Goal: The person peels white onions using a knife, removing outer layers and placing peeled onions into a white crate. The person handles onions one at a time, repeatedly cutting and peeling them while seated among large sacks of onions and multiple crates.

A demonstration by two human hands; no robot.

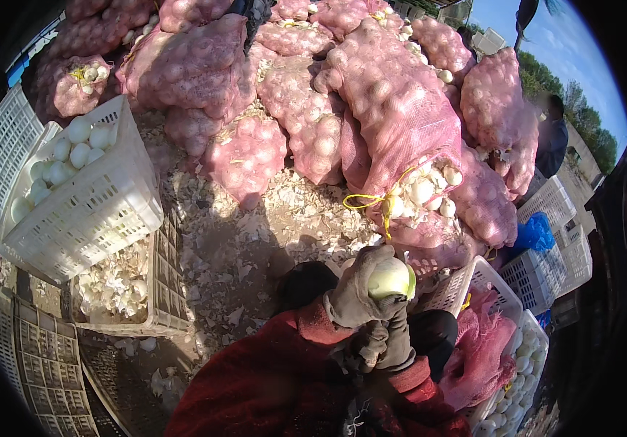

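Note:
Both my hands wear dirty grey gloves below red sleeves. A pale green-white onion point(388, 279) is gripped in my left hand point(354, 289), fingers wrapped over its far side, with a strip of green skin standing off its right side. Just below it, my right hand point(387, 341) has its fingers curled, the thumb side reaching up to the onion's lower edge. Whether it holds a small tool cannot be made out. Beyond my hands lies a pink mesh sack point(395, 109) of onions, its mouth open, with a yellow tie point(365, 202) and white onions point(421, 191) showing.
Full mesh sacks point(193, 65) are piled ahead. At left, a white crate point(87, 218) of peeled onions point(79, 130) rests on a crate of skins point(117, 287). Loose skins point(237, 218) litter the ground. Lower right are an onion-filled crate point(515, 377) and an empty-looking mesh sack point(480, 349). A person point(552, 139) is at far right.

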